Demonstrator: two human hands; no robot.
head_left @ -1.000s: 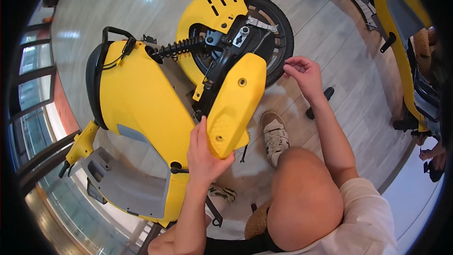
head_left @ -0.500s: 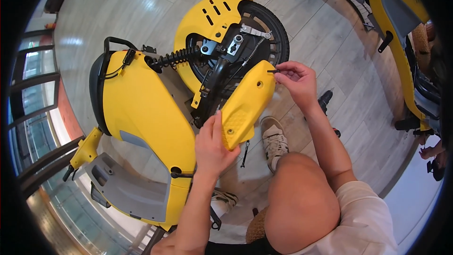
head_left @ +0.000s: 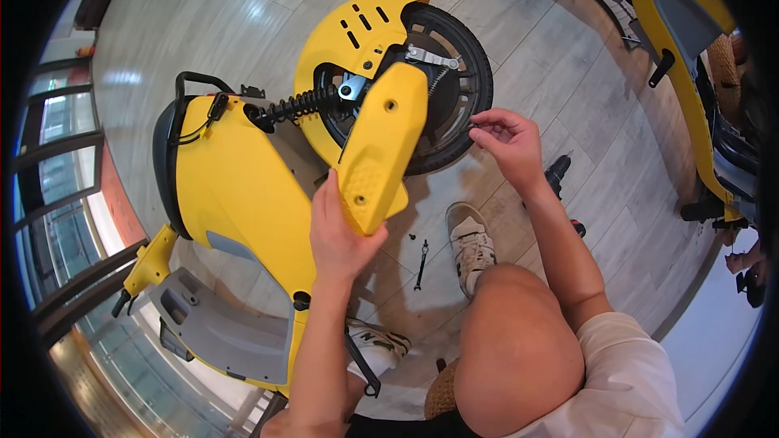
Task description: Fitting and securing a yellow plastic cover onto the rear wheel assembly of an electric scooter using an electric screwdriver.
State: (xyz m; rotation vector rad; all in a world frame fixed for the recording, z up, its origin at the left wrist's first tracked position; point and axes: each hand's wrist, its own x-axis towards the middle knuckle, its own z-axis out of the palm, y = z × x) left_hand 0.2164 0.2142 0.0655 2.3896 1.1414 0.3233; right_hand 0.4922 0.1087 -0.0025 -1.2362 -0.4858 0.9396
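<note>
My left hand grips the lower end of a long yellow plastic side panel and holds it against the rear of a yellow scooter. The panel lies across the black rear wheel, below the yellow fender. To the right of the wheel, my right hand pinches a small dark screw between thumb and fingertips, a short way from the panel. A black coil spring runs from the scooter body to the wheel hub.
A slim wrench and a small screw lie on the wooden floor by my shoe. A power drill lies behind my right forearm. A second yellow scooter stands at the right, with another person's hand near it.
The panel has swung from a lower, slanted position to lie closer over the wheel. My right hand now holds a screw and has dropped slightly beside the tyre.
</note>
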